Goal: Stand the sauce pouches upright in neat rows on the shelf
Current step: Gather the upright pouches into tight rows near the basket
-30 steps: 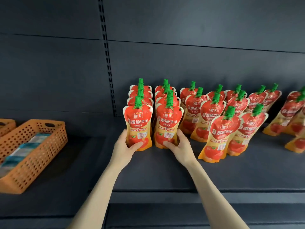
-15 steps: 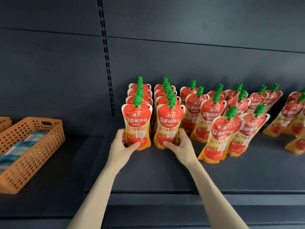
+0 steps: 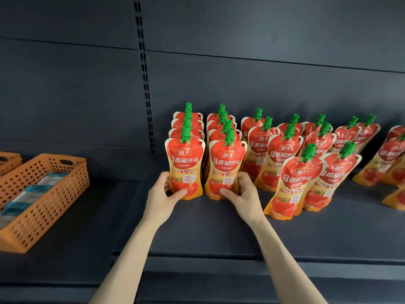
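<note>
Red and orange sauce pouches with green caps stand on the dark shelf (image 3: 208, 233). Two straight rows run back at the left. My left hand (image 3: 163, 195) grips the base of the front pouch of the left row (image 3: 185, 165), thumb across its front. My right hand (image 3: 242, 194) grips the base of the front pouch of the second row (image 3: 226, 167) the same way. Both pouches stand upright. To the right, several pouches (image 3: 293, 183) stand loosely staggered and lean right. More pouches (image 3: 385, 159) lean at the far right edge.
An orange perforated basket (image 3: 46, 200) with blue and white packets sits on the shelf at the left, with a second basket (image 3: 8, 161) behind it. The shelf's back wall has a slotted upright (image 3: 144, 84). Bare shelf lies in front of the rows.
Both hands have pushed the two front pouches slightly back toward their rows and straightened them. The grips are the same.
</note>
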